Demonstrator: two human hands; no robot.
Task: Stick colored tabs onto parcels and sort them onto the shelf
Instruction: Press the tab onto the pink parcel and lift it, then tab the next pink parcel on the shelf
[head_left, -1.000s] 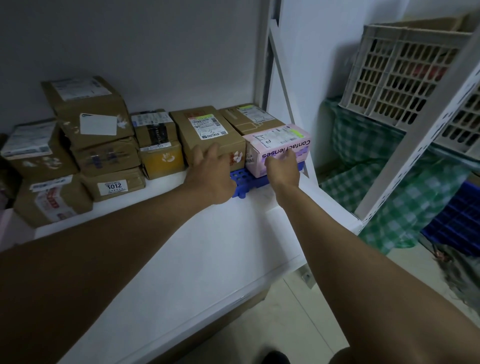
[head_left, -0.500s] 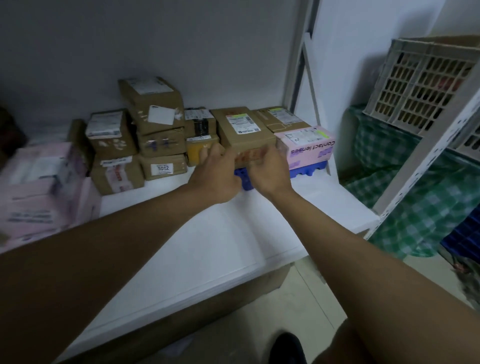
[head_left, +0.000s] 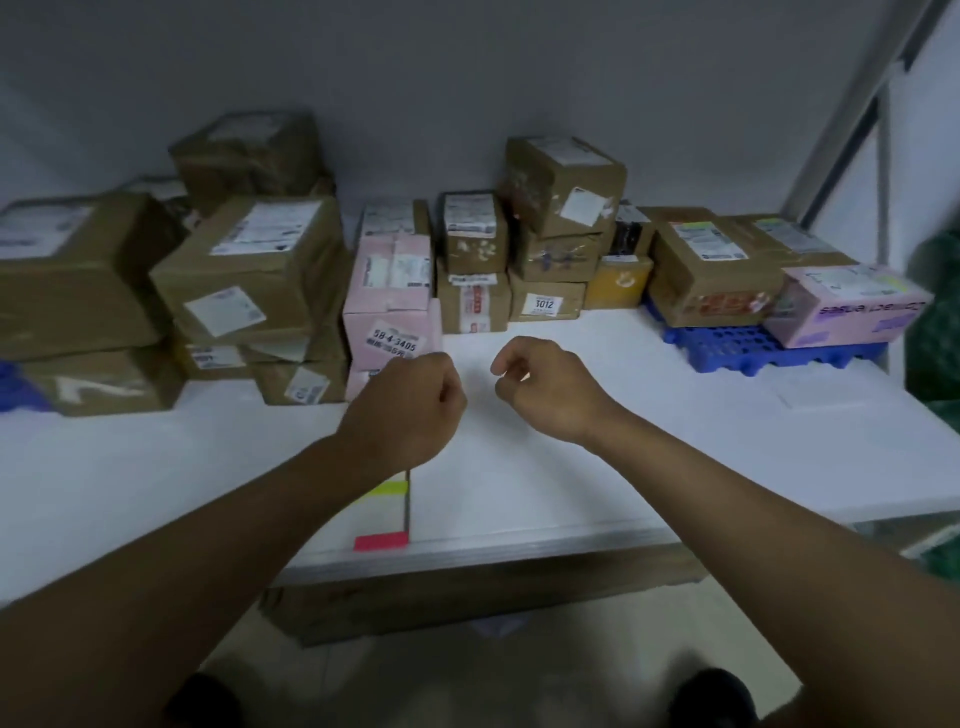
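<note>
Your single head view: looks forward-down, close over shelf (head_left: 597, 415), parcels (head_left: 545, 218) beyond your fingers (head_left: 506, 364).

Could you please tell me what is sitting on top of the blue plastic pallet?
On the blue plastic pallet sit a brown parcel and a pink box; another brown parcel behind is partly hidden.
</note>
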